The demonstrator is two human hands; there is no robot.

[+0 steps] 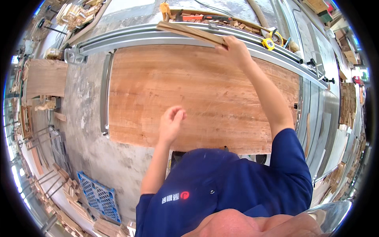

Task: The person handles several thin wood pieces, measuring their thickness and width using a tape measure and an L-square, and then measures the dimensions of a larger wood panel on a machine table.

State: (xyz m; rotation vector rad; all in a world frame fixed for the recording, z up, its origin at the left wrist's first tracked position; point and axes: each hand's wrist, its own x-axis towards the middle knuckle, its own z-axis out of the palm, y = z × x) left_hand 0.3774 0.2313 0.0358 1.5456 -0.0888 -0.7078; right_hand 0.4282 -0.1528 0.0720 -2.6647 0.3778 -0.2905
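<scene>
My right hand point(234, 49) reaches out to the far side of the board and grips one end of a narrow wooden strip point(189, 33). The strip slants up to the left, over the metal rail point(146, 35). My left hand point(173, 121) is over the near middle of the large reddish-brown wooden board point(201, 91). Its fingers are curled in towards the thumb, and nothing shows in them. The board lies flat, framed by metal on its far and side edges.
Beyond the rail, a trough of wood offcuts point(244, 27) holds an orange-and-black tool point(205, 18). A yellow tape measure point(268, 44) sits by the rail's right part. A blue plastic pallet point(98, 195) is on the floor at lower left, and a wooden panel point(45, 78) stands left.
</scene>
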